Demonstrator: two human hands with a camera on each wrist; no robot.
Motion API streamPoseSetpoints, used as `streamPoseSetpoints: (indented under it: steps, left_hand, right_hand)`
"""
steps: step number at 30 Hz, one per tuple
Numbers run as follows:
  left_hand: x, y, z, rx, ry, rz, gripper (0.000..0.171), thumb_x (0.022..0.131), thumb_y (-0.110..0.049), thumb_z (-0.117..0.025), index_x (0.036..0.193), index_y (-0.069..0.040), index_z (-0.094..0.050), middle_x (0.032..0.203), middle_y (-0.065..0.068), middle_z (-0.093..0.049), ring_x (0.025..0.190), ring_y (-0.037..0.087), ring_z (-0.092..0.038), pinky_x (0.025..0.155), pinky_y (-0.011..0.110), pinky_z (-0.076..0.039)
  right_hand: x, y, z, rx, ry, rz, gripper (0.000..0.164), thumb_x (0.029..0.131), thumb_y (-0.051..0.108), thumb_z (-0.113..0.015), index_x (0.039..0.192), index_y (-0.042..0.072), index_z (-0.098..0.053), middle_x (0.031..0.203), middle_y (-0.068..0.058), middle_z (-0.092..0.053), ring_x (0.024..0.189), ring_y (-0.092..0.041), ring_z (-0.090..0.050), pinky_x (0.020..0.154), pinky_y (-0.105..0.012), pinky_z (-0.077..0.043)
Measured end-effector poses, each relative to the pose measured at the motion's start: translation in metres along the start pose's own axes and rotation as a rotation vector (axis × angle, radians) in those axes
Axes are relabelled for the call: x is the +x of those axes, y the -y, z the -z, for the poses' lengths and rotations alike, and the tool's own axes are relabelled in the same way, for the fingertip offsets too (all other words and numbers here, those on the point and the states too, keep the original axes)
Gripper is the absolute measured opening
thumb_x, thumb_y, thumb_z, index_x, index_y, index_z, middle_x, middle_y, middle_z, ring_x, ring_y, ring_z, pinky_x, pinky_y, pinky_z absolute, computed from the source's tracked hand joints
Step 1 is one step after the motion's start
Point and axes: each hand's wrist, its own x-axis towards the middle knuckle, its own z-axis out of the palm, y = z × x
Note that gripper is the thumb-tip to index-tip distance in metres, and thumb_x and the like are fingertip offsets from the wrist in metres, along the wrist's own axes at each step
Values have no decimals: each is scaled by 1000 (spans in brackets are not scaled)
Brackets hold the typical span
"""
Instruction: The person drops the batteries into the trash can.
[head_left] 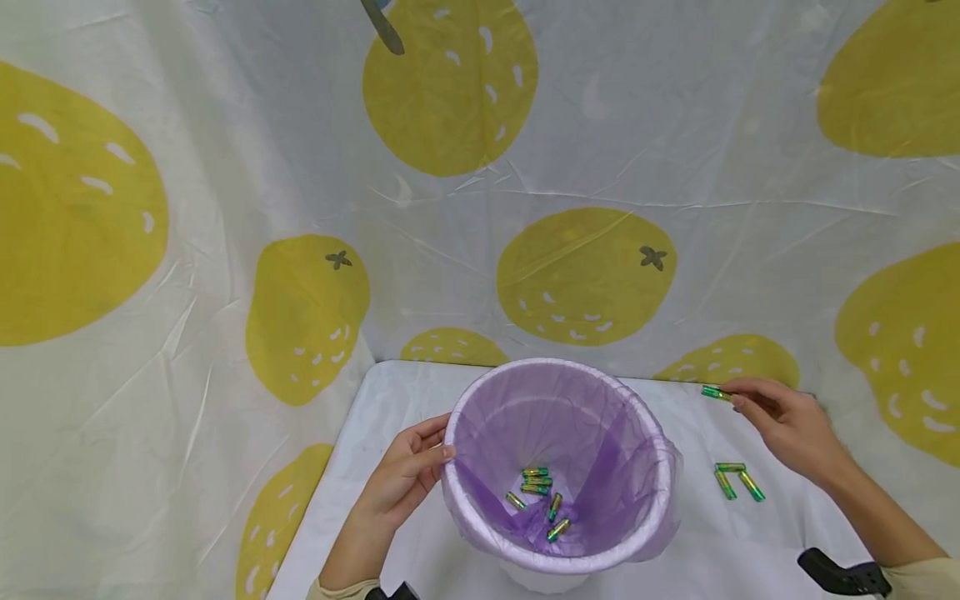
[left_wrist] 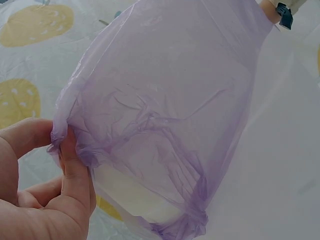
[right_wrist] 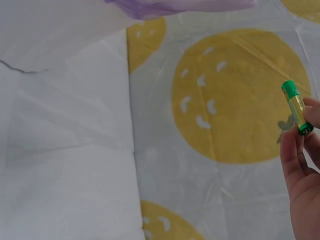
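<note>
Battery point(head_left: 714, 392) in right hand point(head_left: 791, 427); pinched.

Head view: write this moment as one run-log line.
left hand: grips bin at rim | right hand: pinches battery outside bin | bin: purple liner, loose batteries inside | table: three batteries

A green-and-gold battery point(right_wrist: 297, 107) is held aloft, three matching batteries point(head_left: 751, 486) lie arch-like on the table point(head_left: 420, 382), and six more batteries point(head_left: 536, 481) lie inside a white bin point(head_left: 551, 578) lined with a purple bag point(head_left: 566, 425).

Battery point(head_left: 713, 392) (green and gold) in right hand point(head_left: 793, 427)
</note>
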Motion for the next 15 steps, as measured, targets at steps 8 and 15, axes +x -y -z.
streamPoseSetpoints:
  steps: [8,15]
  left_hand:
    - [0,0,0,-5,3,-1,57,94,13,-57,146,21,-35,126,20,-61,102,19,-68,83,25,-59]
    - [0,0,0,-9,1,-2,57,94,13,-57,146,21,-35,125,20,-62,101,18,-68,83,25,-59]
  right_hand:
    - [15,21,-4,82,32,83,26,90,-16,-68,111,-2,-73,110,18,-66,91,5,-63,77,-6,-51]
    - [25,34,-12,146,51,138,35,84,-25,-67,110,-3,-74,107,5,-69,90,0,-65,76,-9,-53]
